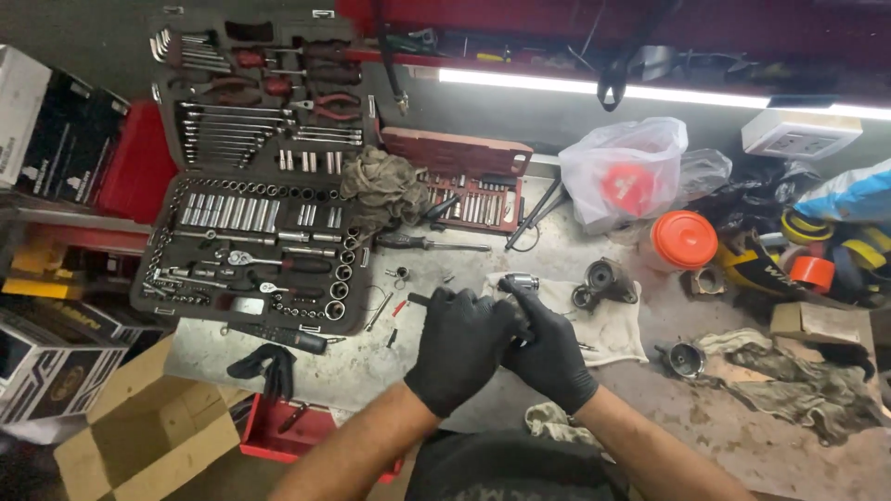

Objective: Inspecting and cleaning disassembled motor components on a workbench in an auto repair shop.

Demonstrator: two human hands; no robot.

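Head view: both hands wore black gloves and met over the near middle of the bench. Left hand point(461, 345) was curled tight round a small metal tool point(518, 281), its dark handle end poking out to the left. Right hand point(549, 353) pressed against the left, fingers closed over the same tool below its silver head. A stained white cloth point(614, 327) lay just beyond, a metal part point(608, 278) resting on it. Open socket set case point(255, 186) sat far left; orange-lidded tub point(682, 241) far right.
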